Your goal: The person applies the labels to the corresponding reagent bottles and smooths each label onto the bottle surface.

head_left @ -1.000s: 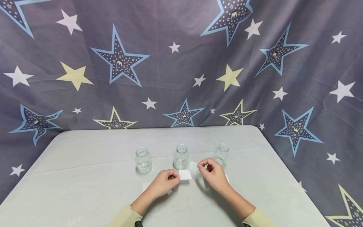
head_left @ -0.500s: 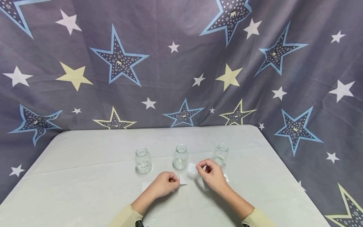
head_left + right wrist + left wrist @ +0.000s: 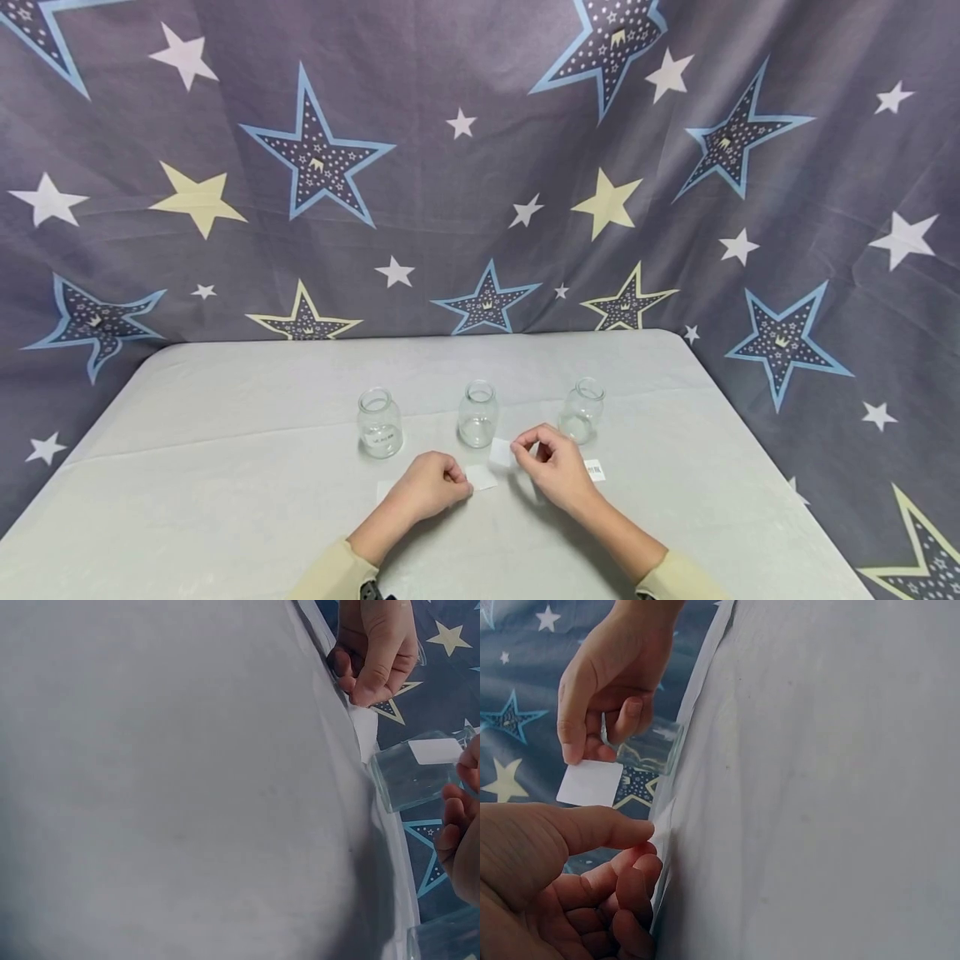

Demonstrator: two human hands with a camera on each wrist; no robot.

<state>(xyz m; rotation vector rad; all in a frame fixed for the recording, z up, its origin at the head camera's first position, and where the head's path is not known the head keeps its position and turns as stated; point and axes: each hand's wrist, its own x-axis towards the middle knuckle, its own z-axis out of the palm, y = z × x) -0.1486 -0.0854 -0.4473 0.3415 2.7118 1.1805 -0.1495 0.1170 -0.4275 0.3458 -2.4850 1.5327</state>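
In the head view my left hand [image 3: 431, 485] pinches the edge of a white paper slip [image 3: 482, 477] low over the table. The right wrist view shows this slip [image 3: 365, 731] below the left fingertips. Between thumb and forefinger, my right hand [image 3: 557, 467] holds a small blank white square label [image 3: 591, 784] by its edge. That label's outline stands before the middle glass jar [image 3: 477, 417], apart from the left slip. Two more open glass jars stand upright: the left jar [image 3: 379, 421] bears dark print, and the right jar [image 3: 583, 408] is behind my right hand.
A white label with dark printed characters [image 3: 595, 470] lies right of my right hand. Another pale slip [image 3: 386, 490] lies partly hidden by the left forearm. A white cloth covers the table [image 3: 225, 500]; a star-patterned curtain [image 3: 420, 208] rises behind it.
The slip in my left hand has tipped and come down nearer the table. My right hand has shifted slightly left and nearer with its label, uncovering more of the printed label and right jar.
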